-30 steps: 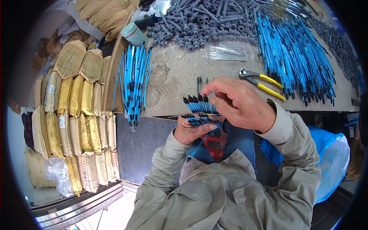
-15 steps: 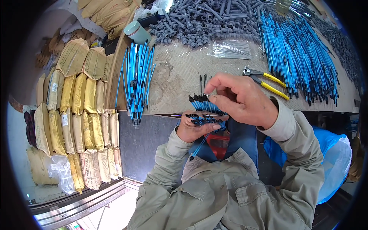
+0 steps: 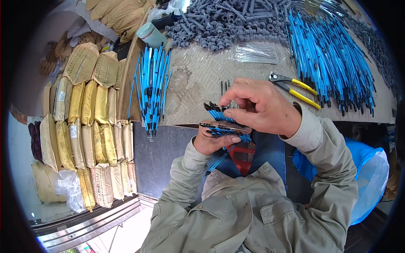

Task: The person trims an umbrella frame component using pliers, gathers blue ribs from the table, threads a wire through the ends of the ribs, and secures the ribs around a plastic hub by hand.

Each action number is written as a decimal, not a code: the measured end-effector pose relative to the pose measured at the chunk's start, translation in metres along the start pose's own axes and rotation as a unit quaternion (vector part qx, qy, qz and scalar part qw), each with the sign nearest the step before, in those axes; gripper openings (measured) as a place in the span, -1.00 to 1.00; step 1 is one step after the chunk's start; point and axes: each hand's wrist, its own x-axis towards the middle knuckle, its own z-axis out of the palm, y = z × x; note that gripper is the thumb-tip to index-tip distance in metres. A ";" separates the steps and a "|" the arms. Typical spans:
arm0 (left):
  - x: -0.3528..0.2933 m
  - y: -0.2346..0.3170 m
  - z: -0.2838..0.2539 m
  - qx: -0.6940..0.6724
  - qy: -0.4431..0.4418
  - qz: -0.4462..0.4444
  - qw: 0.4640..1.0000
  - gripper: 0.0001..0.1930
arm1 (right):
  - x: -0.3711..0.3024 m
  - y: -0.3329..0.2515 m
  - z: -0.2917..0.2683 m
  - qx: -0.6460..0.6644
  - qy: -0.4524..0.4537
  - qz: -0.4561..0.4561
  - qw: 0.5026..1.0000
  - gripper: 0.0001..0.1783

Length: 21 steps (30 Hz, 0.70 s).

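Note:
My left hand (image 3: 209, 143) is closed around a bundle of thin blue rods with black ends (image 3: 219, 130), held upright in front of the table edge. A thin straight wire (image 3: 195, 124) runs across the bundle. Above it, my right hand (image 3: 266, 110) is closed with thumb and index finger at the rods' black tips; what is between those fingertips is too small to make out. A few dark pins (image 3: 225, 85) show just beyond my right hand. Some blue rods (image 3: 219, 161) stick out below my left hand.
Cutting pliers with yellow handles (image 3: 297, 89) lie right of my right hand. Farther off are a heap of grey plastic fittings (image 3: 228, 25), thin clear strips (image 3: 256, 53) and a large pile of blue rods (image 3: 331, 59). Another bundle (image 3: 152, 84) overhangs the table's left edge near a lidded cup (image 3: 150, 35).
My right fingertips have shifted slightly left along the black tips. The bundle in my left hand has tilted a little, and the wire across it now slants down to the right.

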 end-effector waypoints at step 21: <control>-0.002 0.001 0.004 0.065 0.025 0.009 0.998 -0.76 | 0.001 -0.014 0.002 -0.041 0.039 0.016 0.998 -0.83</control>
